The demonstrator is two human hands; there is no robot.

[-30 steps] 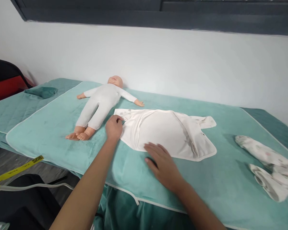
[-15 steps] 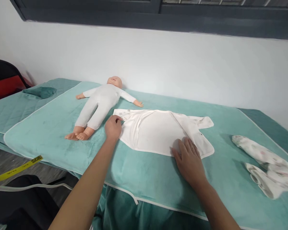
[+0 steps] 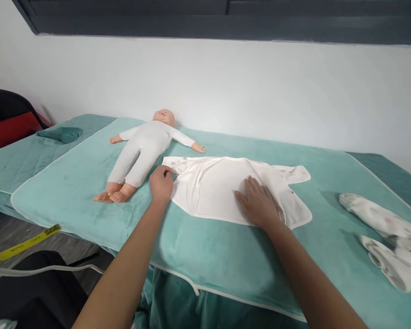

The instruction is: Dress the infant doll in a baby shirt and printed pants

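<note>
A white baby shirt lies spread open on the green padded mat, its sleeves reaching out to both sides. My left hand pinches the edge of its left sleeve, fingers curled. Flat on the inner cloth, right of the middle, rests my right hand with its fingers stretched out. Beyond my left hand a baby doll in a white bodysuit lies on its back, arms spread and feet toward me.
At the right lies a bundled white patterned garment. A yellow tag and a pale cord cross the lower left. A red and black bag stands at the far left. The white wall borders the mat's back.
My right hand has slid up and left across the shirt, from its lower edge onto the inner cloth. My left hand stays at the sleeve. The view has shifted slightly.
</note>
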